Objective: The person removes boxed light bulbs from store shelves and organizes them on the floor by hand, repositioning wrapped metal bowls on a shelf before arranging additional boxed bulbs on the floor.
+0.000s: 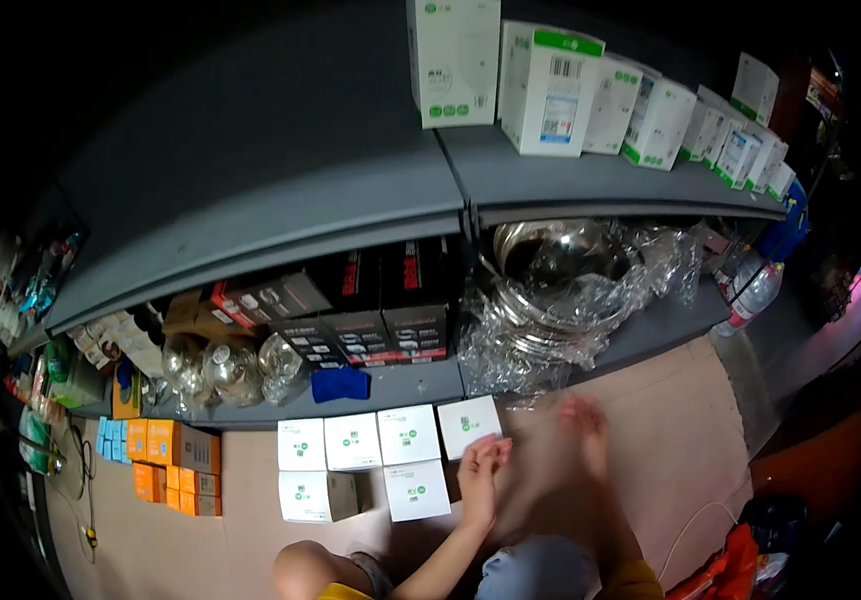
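Observation:
My left hand (pixel 482 468) is at the lower right corner of a white box (pixel 468 424), its fingers loosely bent and apart. Whether they touch the box I cannot tell. My right hand (pixel 584 422) is off to the right above the floor, blurred, with the fingers stretched out and nothing visible in it. Left of the first box stand more white boxes with green print: one white box (pixel 407 434) beside it, another white box (pixel 417 491) below that, and several further left, including a white box (pixel 300 444).
Orange boxes (pixel 178 445) and small light-blue boxes (pixel 112 440) sit on the floor at left. A grey shelf (pixel 330 190) bears white-green cartons (pixel 554 95); beneath are black boxes (pixel 415 300), plastic-wrapped metal bowls (pixel 560 300) and a blue cloth (pixel 340 384). A plastic bottle (pixel 753 292) stands right.

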Action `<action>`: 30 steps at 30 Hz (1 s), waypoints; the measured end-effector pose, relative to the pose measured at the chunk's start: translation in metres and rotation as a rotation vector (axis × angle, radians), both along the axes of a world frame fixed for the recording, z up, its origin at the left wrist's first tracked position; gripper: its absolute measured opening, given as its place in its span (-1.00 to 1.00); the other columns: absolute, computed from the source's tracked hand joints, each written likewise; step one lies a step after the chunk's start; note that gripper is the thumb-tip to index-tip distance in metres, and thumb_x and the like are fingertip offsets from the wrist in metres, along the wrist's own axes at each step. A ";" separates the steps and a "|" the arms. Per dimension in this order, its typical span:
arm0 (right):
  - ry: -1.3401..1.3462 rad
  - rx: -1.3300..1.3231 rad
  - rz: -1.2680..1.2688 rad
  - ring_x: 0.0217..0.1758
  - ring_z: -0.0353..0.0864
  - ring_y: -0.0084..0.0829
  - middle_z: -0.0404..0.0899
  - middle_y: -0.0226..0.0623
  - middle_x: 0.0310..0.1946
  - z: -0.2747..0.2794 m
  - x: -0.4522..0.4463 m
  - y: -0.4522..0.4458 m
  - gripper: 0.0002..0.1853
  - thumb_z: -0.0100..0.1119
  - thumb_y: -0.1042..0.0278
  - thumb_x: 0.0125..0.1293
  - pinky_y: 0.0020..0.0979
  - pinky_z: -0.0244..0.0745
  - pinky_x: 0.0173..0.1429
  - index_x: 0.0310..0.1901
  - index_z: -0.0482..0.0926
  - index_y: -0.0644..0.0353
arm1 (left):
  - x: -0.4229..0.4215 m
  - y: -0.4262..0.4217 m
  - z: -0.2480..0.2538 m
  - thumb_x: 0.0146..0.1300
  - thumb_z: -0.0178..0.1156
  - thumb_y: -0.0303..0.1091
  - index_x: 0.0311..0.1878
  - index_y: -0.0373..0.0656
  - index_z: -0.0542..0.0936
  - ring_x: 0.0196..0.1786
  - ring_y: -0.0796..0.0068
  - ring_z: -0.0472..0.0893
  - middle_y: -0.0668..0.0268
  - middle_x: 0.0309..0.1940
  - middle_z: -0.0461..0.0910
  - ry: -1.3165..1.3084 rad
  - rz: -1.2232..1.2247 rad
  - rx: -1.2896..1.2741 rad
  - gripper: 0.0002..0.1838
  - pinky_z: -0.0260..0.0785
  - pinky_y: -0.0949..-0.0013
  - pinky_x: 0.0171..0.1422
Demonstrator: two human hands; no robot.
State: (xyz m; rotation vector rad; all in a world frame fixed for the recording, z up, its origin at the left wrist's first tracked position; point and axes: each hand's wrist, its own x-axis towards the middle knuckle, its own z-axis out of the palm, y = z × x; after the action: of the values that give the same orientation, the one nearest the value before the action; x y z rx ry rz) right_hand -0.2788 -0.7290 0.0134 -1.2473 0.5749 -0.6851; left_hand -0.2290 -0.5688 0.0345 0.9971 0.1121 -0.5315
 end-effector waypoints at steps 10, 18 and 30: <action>-0.507 -0.482 0.281 0.07 0.32 -0.40 0.33 -0.12 -0.01 0.281 0.146 0.011 -0.64 -0.13 0.41 0.24 -0.48 0.17 0.16 0.05 0.20 0.35 | 0.148 0.000 0.250 0.16 -0.05 -0.49 -0.06 -0.27 0.33 0.01 0.44 0.37 0.22 -0.08 0.35 -1.058 0.260 -0.043 -0.75 0.16 0.41 0.13; -0.187 -0.592 0.052 0.24 0.06 -0.08 0.07 0.13 0.15 0.312 0.277 -0.030 -0.36 0.01 0.22 0.12 -0.32 0.00 0.24 0.15 0.05 0.42 | 0.270 -0.040 0.319 0.09 0.02 -0.05 0.25 -0.23 -0.05 0.33 0.25 -0.11 0.06 0.27 -0.12 -1.007 -0.051 0.471 -0.24 -0.21 0.30 0.33; -0.129 -0.678 -0.071 0.23 0.02 0.00 0.02 0.25 0.13 0.313 0.324 -0.052 -0.26 0.07 0.37 -0.02 -0.32 -0.04 0.27 0.14 -0.06 0.53 | 0.307 -0.086 0.333 0.15 -0.03 -0.13 0.27 -0.26 -0.20 0.34 0.20 -0.20 0.01 0.28 -0.25 -0.956 -0.232 0.476 -0.22 -0.29 0.31 0.34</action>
State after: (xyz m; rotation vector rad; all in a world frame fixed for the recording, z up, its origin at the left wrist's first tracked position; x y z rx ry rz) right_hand 0.0456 -0.7808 0.3267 -1.7960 0.2807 -1.0630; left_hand 0.0776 -0.6546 0.3679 1.6501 -0.7689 -0.1873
